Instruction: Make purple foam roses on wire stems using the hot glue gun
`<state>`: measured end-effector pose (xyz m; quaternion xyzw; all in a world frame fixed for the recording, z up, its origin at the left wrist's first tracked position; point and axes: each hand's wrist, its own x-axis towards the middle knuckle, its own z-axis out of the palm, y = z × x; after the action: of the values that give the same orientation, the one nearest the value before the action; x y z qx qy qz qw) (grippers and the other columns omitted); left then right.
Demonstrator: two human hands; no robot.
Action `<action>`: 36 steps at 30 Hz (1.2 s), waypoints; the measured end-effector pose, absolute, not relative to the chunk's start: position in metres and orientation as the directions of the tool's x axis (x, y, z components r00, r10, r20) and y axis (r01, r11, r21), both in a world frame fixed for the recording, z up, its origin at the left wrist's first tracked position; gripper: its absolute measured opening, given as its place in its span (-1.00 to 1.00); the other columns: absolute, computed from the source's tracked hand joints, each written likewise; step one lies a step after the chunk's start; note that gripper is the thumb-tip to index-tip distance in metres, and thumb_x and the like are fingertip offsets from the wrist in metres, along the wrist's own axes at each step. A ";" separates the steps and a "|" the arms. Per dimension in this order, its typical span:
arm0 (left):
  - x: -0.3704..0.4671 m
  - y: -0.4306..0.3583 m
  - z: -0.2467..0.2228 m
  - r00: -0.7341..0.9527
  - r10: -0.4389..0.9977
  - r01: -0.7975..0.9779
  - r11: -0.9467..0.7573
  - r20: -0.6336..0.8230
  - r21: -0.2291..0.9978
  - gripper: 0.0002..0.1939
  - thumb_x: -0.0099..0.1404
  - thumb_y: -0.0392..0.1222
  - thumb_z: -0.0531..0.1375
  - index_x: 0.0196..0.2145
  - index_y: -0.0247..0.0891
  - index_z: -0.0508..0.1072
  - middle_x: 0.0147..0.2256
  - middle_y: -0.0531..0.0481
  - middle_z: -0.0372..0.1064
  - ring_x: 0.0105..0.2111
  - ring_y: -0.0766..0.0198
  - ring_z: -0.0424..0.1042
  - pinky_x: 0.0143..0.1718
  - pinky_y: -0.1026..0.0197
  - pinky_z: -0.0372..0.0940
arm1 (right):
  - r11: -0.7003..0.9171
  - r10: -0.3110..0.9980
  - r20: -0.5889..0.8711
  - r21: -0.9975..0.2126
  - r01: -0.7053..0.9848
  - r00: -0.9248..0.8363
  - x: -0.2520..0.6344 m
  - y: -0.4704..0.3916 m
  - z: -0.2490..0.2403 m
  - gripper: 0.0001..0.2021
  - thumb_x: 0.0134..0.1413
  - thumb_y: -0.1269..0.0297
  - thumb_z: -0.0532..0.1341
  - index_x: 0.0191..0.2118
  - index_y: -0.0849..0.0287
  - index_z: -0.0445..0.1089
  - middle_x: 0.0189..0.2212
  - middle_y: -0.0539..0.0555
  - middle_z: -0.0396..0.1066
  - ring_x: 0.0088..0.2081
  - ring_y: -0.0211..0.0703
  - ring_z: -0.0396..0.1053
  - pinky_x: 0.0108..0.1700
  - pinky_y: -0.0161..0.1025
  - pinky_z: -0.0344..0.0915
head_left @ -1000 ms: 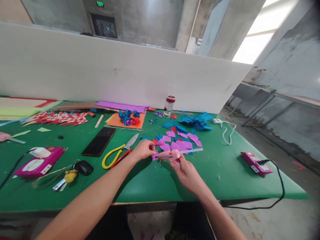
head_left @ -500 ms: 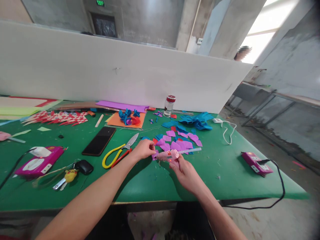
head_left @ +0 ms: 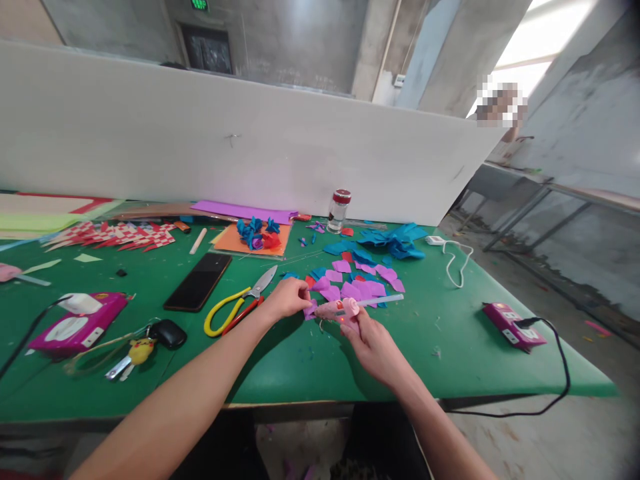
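My right hand (head_left: 370,341) is closed around a pink hot glue gun (head_left: 351,312) with a clear glue stick (head_left: 385,300) jutting from its back. The gun's nozzle points left, close to a small purple paper piece (head_left: 311,309). My left hand (head_left: 291,298) pinches that piece at its edge, just above the green table. Beyond both hands lie loose purple petals (head_left: 364,291), with some blue and red pieces among them. Scissors (head_left: 240,303) with one yellow and one red handle rest left of my left hand.
A black phone (head_left: 198,283), a key fob (head_left: 169,334) and a magenta power strip (head_left: 83,325) lie at the left. Blue paper (head_left: 397,241) and a red-lidded jar (head_left: 339,211) stand toward the white partition (head_left: 240,140). Another power strip (head_left: 513,327) sits at right. A person is beyond the partition.
My hands, the glue gun and the purple piece hold almost the same position. Behind the partition at the right, the person has come further into view.
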<state>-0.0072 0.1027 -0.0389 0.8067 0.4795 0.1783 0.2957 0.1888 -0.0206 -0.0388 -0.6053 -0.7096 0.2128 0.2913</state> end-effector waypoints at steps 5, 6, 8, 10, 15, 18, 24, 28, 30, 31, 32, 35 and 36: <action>-0.007 0.103 -0.039 0.470 0.883 0.668 -0.357 0.002 0.653 -0.95 -0.03 -0.31 0.20 -0.60 -0.29 0.45 -0.56 0.03 0.45 -0.51 0.27 0.38 -0.48 0.28 0.12 | 0.187 0.981 0.160 -0.646 0.740 -0.108 0.190 -0.020 -0.038 -0.69 0.23 0.28 0.02 0.05 0.23 0.22 -0.25 0.20 0.49 -0.23 0.01 0.44 -0.27 -0.24 0.22; -0.007 0.103 -0.038 0.469 0.883 0.668 -0.357 0.002 0.653 -0.95 -0.03 -0.31 0.20 -0.60 -0.29 0.45 -0.56 0.03 0.45 -0.50 0.27 0.38 -0.47 0.28 0.12 | 0.184 0.982 0.155 -0.640 0.746 -0.110 0.190 -0.020 -0.037 -0.69 0.23 0.27 0.02 0.05 0.24 0.21 -0.26 0.20 0.49 -0.23 0.02 0.44 -0.27 -0.23 0.22; -0.007 0.102 -0.038 0.467 0.884 0.674 -0.355 0.000 0.648 -0.95 -0.03 -0.30 0.20 -0.59 -0.29 0.46 -0.56 0.03 0.45 -0.50 0.26 0.38 -0.47 0.28 0.12 | 0.176 0.984 0.142 -0.628 0.758 -0.111 0.190 -0.020 -0.036 -0.67 0.23 0.26 0.01 0.06 0.28 0.20 -0.27 0.22 0.48 -0.22 0.04 0.44 -0.27 -0.22 0.23; -0.007 0.102 -0.037 0.466 0.885 0.678 -0.356 -0.002 0.643 -0.95 -0.03 -0.30 0.20 -0.59 -0.30 0.46 -0.56 0.02 0.45 -0.50 0.26 0.38 -0.47 0.28 0.12 | 0.174 0.984 0.138 -0.622 0.763 -0.111 0.190 -0.020 -0.035 -0.65 0.24 0.26 0.00 0.08 0.28 0.18 -0.23 0.23 0.48 -0.20 0.06 0.44 -0.25 -0.20 0.24; -0.007 0.102 -0.036 0.472 0.882 0.677 -0.365 0.003 0.639 -0.93 -0.02 -0.27 0.21 -0.59 -0.29 0.47 -0.56 0.02 0.45 -0.51 0.26 0.38 -0.48 0.27 0.11 | 0.173 0.983 0.160 -0.627 0.759 -0.092 0.193 -0.021 -0.038 -0.66 0.23 0.25 0.01 0.08 0.21 0.20 -0.17 0.22 0.48 -0.17 0.06 0.44 -0.23 -0.20 0.25; -0.007 0.102 -0.036 0.473 0.881 0.678 -0.362 -0.002 0.640 -0.92 -0.01 -0.26 0.21 -0.59 -0.29 0.47 -0.57 0.02 0.45 -0.50 0.26 0.38 -0.48 0.27 0.12 | 0.179 0.981 0.171 -0.634 0.752 -0.089 0.195 -0.020 -0.040 -0.64 0.22 0.27 0.02 0.10 0.23 0.21 -0.15 0.23 0.48 -0.16 0.06 0.44 -0.23 -0.20 0.25; -0.007 0.103 -0.038 0.470 0.883 0.683 -0.360 -0.004 0.635 -0.94 -0.02 -0.28 0.20 -0.59 -0.29 0.46 -0.58 0.03 0.44 -0.50 0.26 0.38 -0.47 0.27 0.12 | 0.185 0.981 0.164 -0.654 0.733 -0.101 0.198 -0.019 -0.042 -0.64 0.22 0.29 0.02 0.12 0.18 0.19 -0.13 0.19 0.48 -0.14 0.04 0.44 -0.19 -0.20 0.25; -0.007 0.103 -0.039 0.472 0.881 0.676 -0.362 -0.001 0.642 -0.94 -0.02 -0.28 0.20 -0.59 -0.29 0.46 -0.56 0.02 0.45 -0.50 0.25 0.38 -0.47 0.26 0.13 | 0.163 0.984 0.162 -0.679 0.716 -0.070 0.199 -0.020 -0.039 -0.64 0.21 0.26 0.04 0.10 0.17 0.21 -0.17 0.19 0.49 -0.18 0.04 0.45 -0.23 -0.20 0.26; -0.007 0.104 -0.039 0.472 0.882 0.677 -0.360 -0.003 0.642 -0.94 -0.02 -0.28 0.20 -0.59 -0.29 0.46 -0.57 0.03 0.44 -0.51 0.25 0.38 -0.47 0.27 0.12 | 0.155 0.986 0.153 -0.698 0.699 -0.066 0.198 -0.020 -0.036 -0.66 0.22 0.23 0.03 0.07 0.19 0.23 -0.21 0.20 0.50 -0.20 0.04 0.46 -0.24 -0.20 0.26; -0.007 0.104 -0.039 0.474 0.881 0.676 -0.359 -0.006 0.644 -0.95 -0.03 -0.28 0.20 -0.59 -0.29 0.45 -0.58 0.03 0.43 -0.51 0.25 0.38 -0.47 0.27 0.12 | 0.158 0.986 0.150 -0.702 0.695 -0.073 0.198 -0.020 -0.034 -0.67 0.22 0.22 0.03 0.06 0.20 0.24 -0.23 0.20 0.50 -0.20 0.04 0.46 -0.25 -0.21 0.26; -0.007 0.104 -0.039 0.477 0.879 0.673 -0.360 -0.006 0.646 -0.95 -0.03 -0.28 0.20 -0.59 -0.29 0.45 -0.58 0.03 0.43 -0.51 0.26 0.38 -0.47 0.27 0.12 | 0.164 0.985 0.148 -0.698 0.697 -0.084 0.197 -0.020 -0.033 -0.68 0.22 0.21 0.03 0.04 0.21 0.24 -0.24 0.19 0.50 -0.21 0.03 0.46 -0.26 -0.21 0.26; -0.007 0.103 -0.038 0.483 0.875 0.664 -0.368 0.002 0.651 -0.95 -0.03 -0.29 0.20 -0.59 -0.29 0.45 -0.56 0.02 0.45 -0.50 0.25 0.38 -0.46 0.26 0.13 | 0.184 0.982 0.153 -0.663 0.725 -0.109 0.194 -0.020 -0.031 -0.69 0.22 0.22 0.03 0.02 0.23 0.26 -0.30 0.18 0.49 -0.27 0.01 0.45 -0.30 -0.23 0.24; -0.007 0.103 -0.038 0.484 0.875 0.662 -0.368 0.002 0.653 -0.95 -0.04 -0.29 0.20 -0.60 -0.29 0.45 -0.56 0.02 0.45 -0.50 0.25 0.39 -0.46 0.26 0.13 | 0.191 0.981 0.160 -0.651 0.735 -0.113 0.193 -0.020 -0.032 -0.68 0.22 0.22 0.03 0.02 0.23 0.26 -0.31 0.18 0.49 -0.28 0.00 0.44 -0.30 -0.24 0.23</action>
<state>-0.0073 0.1034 -0.0380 0.8077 0.4759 0.1778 0.2992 0.1927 -0.0200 -0.0320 -0.5996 -0.7151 0.2123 0.2899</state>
